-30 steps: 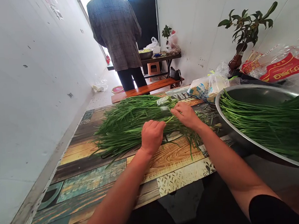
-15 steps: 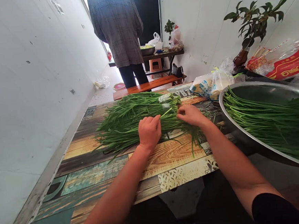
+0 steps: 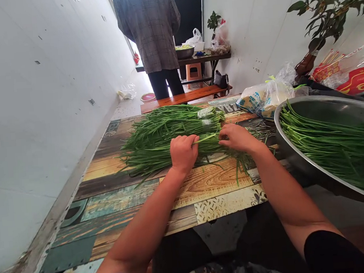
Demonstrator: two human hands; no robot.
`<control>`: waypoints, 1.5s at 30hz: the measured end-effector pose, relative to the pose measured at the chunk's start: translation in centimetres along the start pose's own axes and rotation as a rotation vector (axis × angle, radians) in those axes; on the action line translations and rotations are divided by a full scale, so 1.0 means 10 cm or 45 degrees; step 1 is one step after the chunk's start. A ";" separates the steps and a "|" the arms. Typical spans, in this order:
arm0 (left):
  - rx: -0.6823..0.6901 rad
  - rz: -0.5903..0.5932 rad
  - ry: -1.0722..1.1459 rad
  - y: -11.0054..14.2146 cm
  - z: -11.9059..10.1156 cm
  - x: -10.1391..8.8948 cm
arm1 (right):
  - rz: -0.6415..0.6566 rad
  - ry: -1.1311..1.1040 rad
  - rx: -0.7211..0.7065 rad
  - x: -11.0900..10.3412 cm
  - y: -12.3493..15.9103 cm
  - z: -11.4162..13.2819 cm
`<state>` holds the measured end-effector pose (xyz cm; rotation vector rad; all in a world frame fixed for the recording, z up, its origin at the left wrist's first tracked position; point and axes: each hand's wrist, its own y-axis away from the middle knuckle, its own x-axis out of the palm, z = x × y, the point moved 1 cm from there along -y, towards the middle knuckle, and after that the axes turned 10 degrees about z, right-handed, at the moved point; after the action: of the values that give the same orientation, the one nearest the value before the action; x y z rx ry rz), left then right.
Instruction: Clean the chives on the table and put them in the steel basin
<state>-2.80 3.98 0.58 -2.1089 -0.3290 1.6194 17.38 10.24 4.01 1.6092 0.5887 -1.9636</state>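
Closed in a pinch, my left hand (image 3: 184, 154) holds a thin green garlic chive (image 3: 208, 138) by its length, pale end pointing right. At that pale end, the thumb and fingers of my right hand (image 3: 238, 138) are curled together, with the fingertips partly hidden. Behind and left of my hands lies a heap of garlic chives (image 3: 156, 134), leaves to the left. Pale bands (image 3: 204, 113) wrap some of the stems at its right end. Limp trimmings (image 3: 241, 161) lie under and beside my right hand.
A large steel basin (image 3: 285, 145) with long chives stands to the right. Beyond it are bagged goods (image 3: 265, 96) and a potted plant (image 3: 315, 25). A person (image 3: 155, 33) stands facing away past the wooden bench (image 3: 185, 97). The patterned tabletop (image 3: 211, 182) extends toward me.
My right hand has come to the free end of the chive in my left hand. The whole view has shifted slightly, with the scene moving right and up.
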 end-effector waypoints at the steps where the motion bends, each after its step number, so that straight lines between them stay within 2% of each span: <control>1: -0.001 -0.009 0.012 0.00 0.01 0.01 | -0.049 -0.046 -0.036 -0.01 0.00 0.01; 5: 0.052 -0.089 0.103 -0.01 0.03 0.02 | -0.318 -0.408 -0.204 -0.06 0.01 0.04; 8: 0.091 -0.192 0.196 0.00 0.01 -0.01 | -0.465 -0.514 -0.283 -0.07 0.01 0.12; 10: 0.145 -0.216 0.255 0.00 -0.02 -0.05 | -0.477 -0.542 -0.340 -0.04 0.01 0.22; 13: 0.276 -0.163 0.337 -0.01 -0.07 -0.09 | -0.494 -0.624 -0.404 -0.02 0.03 0.35; 17: 0.371 -0.125 0.502 -0.02 -0.10 -0.13 | -0.505 -0.915 -0.337 -0.04 0.04 0.35; 21: 0.305 -0.103 0.632 -0.03 -0.12 -0.13 | -0.439 -1.145 -0.302 -0.04 0.03 0.28; 25: 0.162 0.032 0.757 -0.02 -0.14 -0.12 | -0.386 -1.165 -0.278 -0.02 0.00 0.29; 30: -0.034 0.164 0.952 -0.04 -0.15 -0.13 | -0.306 -1.319 -0.190 0.04 -0.03 0.35; 32: -0.060 0.198 0.957 -0.05 -0.14 -0.13 | -0.261 -1.279 -0.204 0.04 -0.03 0.35; 35: -0.073 0.180 0.925 -0.05 -0.13 -0.12 | -0.242 -1.061 -0.179 0.01 -0.02 0.25; 37: -0.099 0.142 0.892 -0.06 -0.11 -0.12 | -0.358 -0.907 -0.064 -0.04 0.00 0.11; 41: -0.167 0.129 0.838 -0.06 -0.09 -0.12 | -0.729 -0.551 0.199 -0.13 0.03 -0.11; 43: -0.172 0.151 0.813 -0.06 -0.08 -0.11 | -0.766 -0.344 0.112 -0.14 0.04 -0.08; 45: -0.159 0.174 0.791 -0.05 -0.08 -0.09 | -0.639 -0.203 -0.132 -0.10 0.03 0.03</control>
<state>-2.21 3.84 1.82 -2.6409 -0.0799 0.9450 17.46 9.97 5.08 1.3109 1.0919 -2.3401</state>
